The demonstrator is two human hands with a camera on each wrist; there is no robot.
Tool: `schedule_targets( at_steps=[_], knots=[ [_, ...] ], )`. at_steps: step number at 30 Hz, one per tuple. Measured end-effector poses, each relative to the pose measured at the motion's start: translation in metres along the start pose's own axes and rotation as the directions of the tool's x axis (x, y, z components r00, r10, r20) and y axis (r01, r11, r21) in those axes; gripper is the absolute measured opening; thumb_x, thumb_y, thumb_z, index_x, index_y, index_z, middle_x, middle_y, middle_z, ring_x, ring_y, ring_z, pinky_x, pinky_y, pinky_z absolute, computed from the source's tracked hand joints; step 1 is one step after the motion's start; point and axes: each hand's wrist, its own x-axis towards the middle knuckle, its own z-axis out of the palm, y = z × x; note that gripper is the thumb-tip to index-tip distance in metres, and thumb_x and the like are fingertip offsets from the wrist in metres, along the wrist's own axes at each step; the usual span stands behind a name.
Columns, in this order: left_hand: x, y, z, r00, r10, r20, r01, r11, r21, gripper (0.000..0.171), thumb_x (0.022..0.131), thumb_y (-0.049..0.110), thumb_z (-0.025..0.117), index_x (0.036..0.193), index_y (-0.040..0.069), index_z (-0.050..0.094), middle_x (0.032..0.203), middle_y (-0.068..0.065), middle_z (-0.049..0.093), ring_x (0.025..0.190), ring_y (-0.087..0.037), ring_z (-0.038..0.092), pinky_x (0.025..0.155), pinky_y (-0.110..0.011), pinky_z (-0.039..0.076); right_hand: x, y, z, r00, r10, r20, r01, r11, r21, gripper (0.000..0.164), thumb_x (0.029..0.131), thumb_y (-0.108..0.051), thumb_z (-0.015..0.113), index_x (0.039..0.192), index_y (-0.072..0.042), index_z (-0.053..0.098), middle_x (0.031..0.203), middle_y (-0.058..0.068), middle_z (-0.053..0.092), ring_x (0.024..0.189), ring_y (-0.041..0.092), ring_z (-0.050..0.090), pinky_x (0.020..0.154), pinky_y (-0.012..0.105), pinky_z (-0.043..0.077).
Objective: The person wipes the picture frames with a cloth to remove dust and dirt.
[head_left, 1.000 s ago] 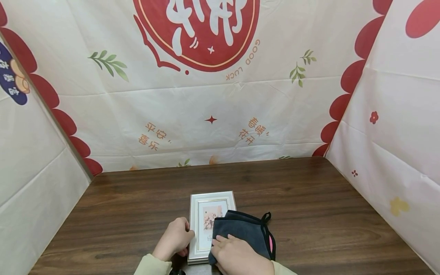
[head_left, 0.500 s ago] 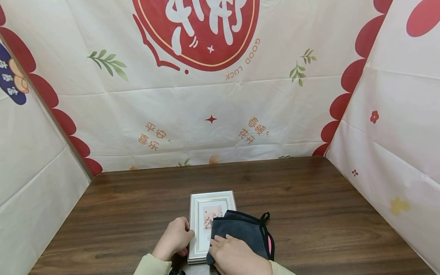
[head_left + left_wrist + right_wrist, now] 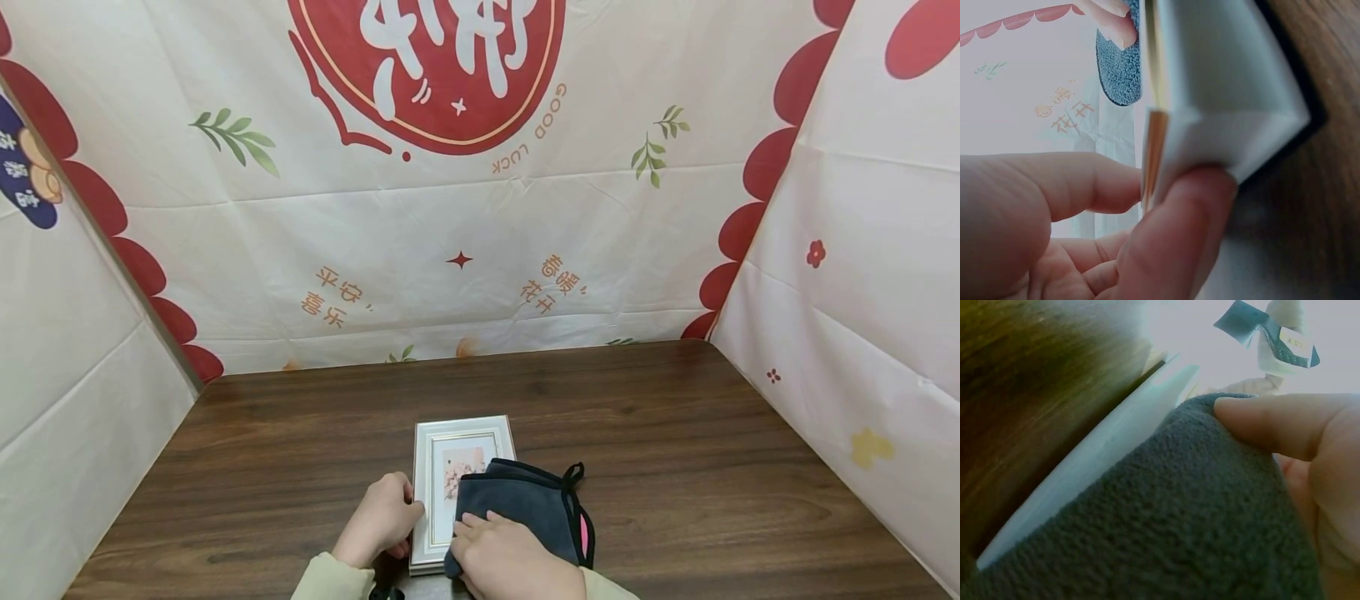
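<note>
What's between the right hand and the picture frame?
The dark cloth. In the head view, the right hand lies on the cloth, which covers the lower right part of the picture frame.

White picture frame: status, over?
Left hand gripping white picture frame by its left edge. Right hand holding black-edged dark cloth against it. Cloth hides lower right.

Dark-brown wood-grain tabletop (image 3: 660, 442) fills the lwr part of the head view, far edge running L to R just below mid-height, far R corner rounded. White photo frame (image 3: 441, 500) w/ thin gold trim lies on it, pic side up, btm ctr. Unclear if the dk blue-grey cloth (image 3: 517, 496) over its lwr R also touches the wood.
</note>
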Motion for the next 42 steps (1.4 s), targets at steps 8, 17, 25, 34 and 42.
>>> schedule_targets(
  at_steps=[8, 17, 25, 34, 42],
  knots=[
    [0.0, 0.001, -0.001, 1.0, 0.003, -0.001, -0.003, 1.0, -0.002, 0.008, 0.077, 0.005, 0.05, 0.073, 0.004, 0.044, 0.055, -0.009, 0.049, 0.03, -0.008, 0.044, 0.032, -0.025, 0.042, 0.003, -0.002, 0.001, 0.998, -0.027, -0.049, 0.024, 0.998, -0.053, 0.015, 0.081, -0.023, 0.061, 0.092, -0.015, 0.064, 0.102, -0.005, 0.064, 0.102, 0.009, 0.057, 0.082, 0.033, 0.05],
    [0.0, 0.0, -0.001, 1.0, 0.006, -0.006, -0.006, 1.0, -0.006, 0.008, 0.077, 0.004, 0.05, 0.072, 0.004, 0.044, 0.054, -0.009, 0.049, 0.03, -0.008, 0.045, 0.032, -0.025, 0.043, 0.006, -0.005, 0.001, 0.999, -0.016, -0.03, 0.015, 0.999, -0.047, 0.015, 0.081, -0.023, 0.06, 0.092, -0.014, 0.065, 0.103, -0.004, 0.064, 0.103, 0.009, 0.057, 0.083, 0.032, 0.05],
    [-0.001, -0.001, -0.001, 1.0, 0.019, -0.001, -0.019, 1.0, -0.015, 0.008, 0.077, 0.005, 0.05, 0.073, 0.003, 0.043, 0.053, -0.01, 0.049, 0.029, -0.008, 0.045, 0.032, -0.026, 0.043, 0.008, -0.006, 0.001, 1.0, -0.018, -0.021, 0.017, 0.999, -0.036, 0.016, 0.08, -0.022, 0.06, 0.093, -0.013, 0.065, 0.105, -0.003, 0.064, 0.105, 0.01, 0.056, 0.084, 0.031, 0.049],
    [0.0, -0.003, 0.0, 0.999, 0.044, -0.004, -0.044, 0.999, -0.028, 0.008, 0.076, 0.004, 0.05, 0.072, 0.003, 0.043, 0.052, -0.01, 0.049, 0.029, -0.008, 0.045, 0.032, -0.027, 0.043, 0.011, -0.01, 0.001, 0.999, -0.017, -0.032, 0.015, 0.998, -0.067, 0.018, 0.082, -0.022, 0.058, 0.095, -0.013, 0.066, 0.108, -0.001, 0.064, 0.106, 0.01, 0.056, 0.084, 0.03, 0.049],
    [-0.001, -0.003, 0.0, 0.998, 0.06, -0.016, -0.06, 0.997, -0.042, 0.008, 0.074, 0.003, 0.049, 0.073, 0.003, 0.042, 0.053, -0.01, 0.049, 0.029, -0.009, 0.046, 0.031, -0.027, 0.043, 0.015, -0.012, 0.004, 0.999, -0.028, -0.031, 0.026, 0.997, -0.074, 0.017, 0.082, -0.023, 0.059, 0.094, -0.013, 0.066, 0.107, -0.003, 0.063, 0.106, 0.01, 0.056, 0.084, 0.03, 0.049]
  ],
)
